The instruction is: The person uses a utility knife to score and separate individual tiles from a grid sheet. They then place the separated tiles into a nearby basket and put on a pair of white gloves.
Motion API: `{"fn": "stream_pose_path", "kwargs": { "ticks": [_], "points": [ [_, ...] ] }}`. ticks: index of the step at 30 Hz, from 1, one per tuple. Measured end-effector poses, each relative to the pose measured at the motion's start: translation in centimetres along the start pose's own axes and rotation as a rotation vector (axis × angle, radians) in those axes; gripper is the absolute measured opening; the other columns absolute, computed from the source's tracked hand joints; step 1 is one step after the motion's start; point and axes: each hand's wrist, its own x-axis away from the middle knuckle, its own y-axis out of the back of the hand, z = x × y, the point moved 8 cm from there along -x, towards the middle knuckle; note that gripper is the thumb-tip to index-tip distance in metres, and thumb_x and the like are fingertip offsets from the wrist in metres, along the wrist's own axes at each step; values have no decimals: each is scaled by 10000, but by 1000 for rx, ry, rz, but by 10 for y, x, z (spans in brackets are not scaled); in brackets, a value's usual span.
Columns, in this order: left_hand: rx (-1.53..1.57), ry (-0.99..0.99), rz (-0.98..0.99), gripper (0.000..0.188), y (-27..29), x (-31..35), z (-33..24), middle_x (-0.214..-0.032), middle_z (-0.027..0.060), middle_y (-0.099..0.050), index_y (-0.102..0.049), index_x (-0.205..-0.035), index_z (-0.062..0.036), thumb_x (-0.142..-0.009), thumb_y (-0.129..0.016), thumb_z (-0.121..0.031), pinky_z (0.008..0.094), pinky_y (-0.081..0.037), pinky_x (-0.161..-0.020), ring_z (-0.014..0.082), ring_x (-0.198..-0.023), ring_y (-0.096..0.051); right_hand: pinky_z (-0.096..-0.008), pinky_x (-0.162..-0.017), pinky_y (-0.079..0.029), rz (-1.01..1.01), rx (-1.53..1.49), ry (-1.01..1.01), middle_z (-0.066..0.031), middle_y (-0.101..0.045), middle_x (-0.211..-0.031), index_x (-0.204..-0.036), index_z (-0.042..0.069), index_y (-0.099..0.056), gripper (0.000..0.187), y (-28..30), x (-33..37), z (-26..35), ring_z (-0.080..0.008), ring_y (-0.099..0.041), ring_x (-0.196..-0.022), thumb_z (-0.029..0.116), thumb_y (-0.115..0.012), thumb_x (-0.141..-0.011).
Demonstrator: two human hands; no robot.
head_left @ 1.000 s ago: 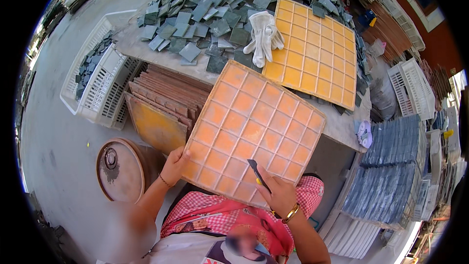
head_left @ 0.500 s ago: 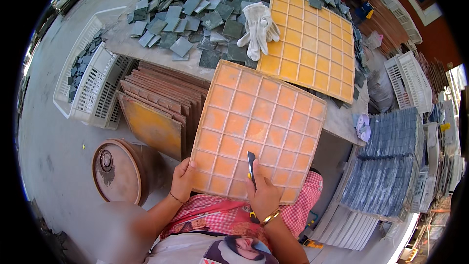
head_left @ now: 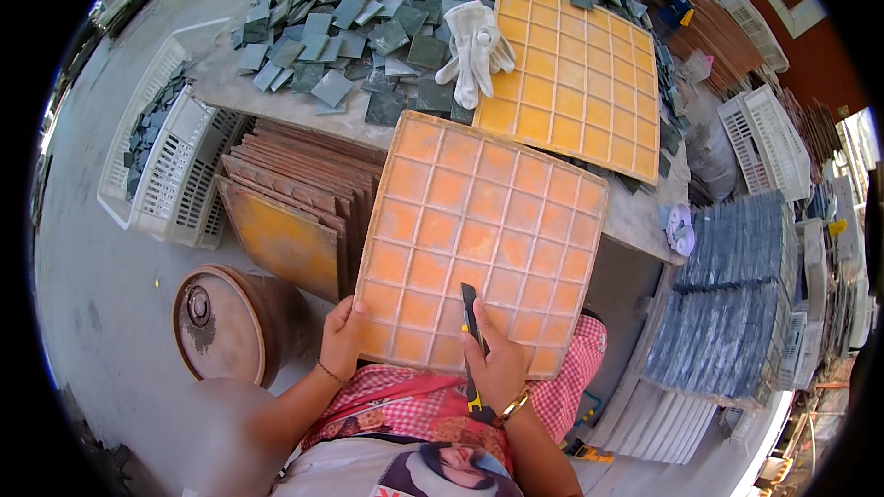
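Observation:
An orange square grid tray (head_left: 479, 237), its cells marked off by pale raised ribs, tilts across my lap with its far edge by the table. My left hand (head_left: 343, 336) grips its left edge near the lower corner, thumb on top. In my right hand (head_left: 498, 364) is a black and yellow utility knife (head_left: 473, 322), its dark tip over the lower middle cells. I cannot tell whether the tip touches the tray. A second, yellow grid tray (head_left: 578, 74) lies on the table beyond, and white work gloves (head_left: 475, 51) rest at its left edge.
Loose grey-green stone tiles (head_left: 368, 23) heap over the table (head_left: 285, 110). Brown trays (head_left: 295, 193) stand stacked below it, near a brown drum (head_left: 226, 322). White crates (head_left: 175, 161) are at left. Wrapped tile stacks (head_left: 714, 331) stand at right, with a purple-white roll (head_left: 680, 229) on the table corner.
My right hand has turned the knife slightly, so more of its yellow and black handle shows below my palm. The view has shifted slightly; my left hand keeps its hold.

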Motion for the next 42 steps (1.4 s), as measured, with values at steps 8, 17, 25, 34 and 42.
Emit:
{"fn": "stream_pose_path", "kwargs": {
  "ticks": [8,17,25,34,42],
  "points": [
    [34,19,5,299,-2,1,-2,-928,-41,-578,-600,-1060,-16,-976,-494,-283,200,-421,-738,38,-839,-494,-352,-581,-491,50,131,-35,-199,-654,-830,-1345,83,-468,531,-16,0,0,-294,-651,-653,196,-625,-851],
    [43,20,13,299,-3,0,-2,-916,-42,-576,-599,-1046,-10,-977,-489,-279,203,-418,-725,37,-829,-493,-402,-545,-470,2,120,-34,-194,-616,-710,-1352,90,-460,542,-10,3,0,-345,-606,-596,217,-624,-851],
    [42,-4,8,287,-1,0,-2,-842,-64,-539,-600,-978,-22,-975,-492,-288,192,-391,-679,23,-776,-454,-390,-526,-467,-37,133,-27,-178,-621,-708,-1331,91,-490,519,-2,-1,0,-326,-609,-578,229,-629,-851],
    [85,-19,5,288,-3,0,-3,-833,-66,-523,-596,-985,-19,-976,-492,-287,193,-377,-658,26,-758,-435,-374,-541,-477,-63,56,-36,-178,-646,-775,-1338,92,-477,525,2,0,-5,-313,-619,-599,224,-627,-852],
    [42,-8,25,281,-4,-2,-8,-931,-19,-593,-587,-1047,-10,-969,-507,-267,215,-420,-727,50,-827,-508,-351,-585,-492,86,107,-29,-191,-666,-855,-1320,85,-501,497,-16,4,-4,-290,-653,-662,170,-630,-847]
  ]
}}
